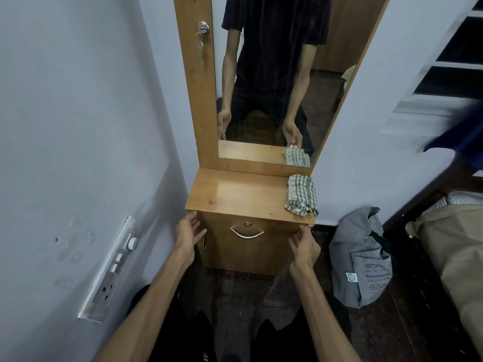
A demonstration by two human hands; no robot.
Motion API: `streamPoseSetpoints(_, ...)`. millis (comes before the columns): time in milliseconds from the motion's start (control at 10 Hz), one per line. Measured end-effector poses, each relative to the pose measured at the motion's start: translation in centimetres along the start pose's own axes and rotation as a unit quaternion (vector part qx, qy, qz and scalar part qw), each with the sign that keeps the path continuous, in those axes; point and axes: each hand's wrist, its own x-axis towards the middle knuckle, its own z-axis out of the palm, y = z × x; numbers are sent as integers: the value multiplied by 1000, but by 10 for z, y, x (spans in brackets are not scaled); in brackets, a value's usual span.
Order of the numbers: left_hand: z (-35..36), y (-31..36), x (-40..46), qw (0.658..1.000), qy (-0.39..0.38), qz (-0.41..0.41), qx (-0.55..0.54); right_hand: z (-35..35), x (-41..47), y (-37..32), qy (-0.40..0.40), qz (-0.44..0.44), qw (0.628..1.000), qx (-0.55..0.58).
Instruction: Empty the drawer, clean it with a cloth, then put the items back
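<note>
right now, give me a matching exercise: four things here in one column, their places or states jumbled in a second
1. checked cloth
2. drawer
3. grey bag
4. keys

a. on the floor, right of the cabinet
b. hanging from the lock beside the mirror
c. closed
d. crumpled on the cabinet top, right side

Pairs: 1-d, 2-c, 3-a, 4-b

One drawer (248, 231), one cloth (302, 195), two hands: left hand (188, 231), right hand (304, 246).
</note>
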Motion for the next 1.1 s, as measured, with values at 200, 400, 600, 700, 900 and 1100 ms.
streamPoseSetpoints(200,10,0,9,1000,-13,11,3,10,13,-2,10,-12,1000,-9)
streamPoseSetpoints(400,9,3,16,999,-15,23,23,13,19,2,1,-27,999,-25)
streamPoseSetpoints(600,10,-6,4,996,-41,14,72,6,10,5,-54,-37,993,-102)
streamPoseSetpoints(700,18,-12,-14,994,-34,19,99,3,0,8,-72,-31,989,-125)
streamPoseSetpoints(900,25,-28,-56,991,-51,3,125,-10,-31,9,-133,-9,980,-147)
streamPoseSetpoints(1100,38,-32,-101,986,-91,32,140,-15,-78,-10,-228,-50,955,-185)
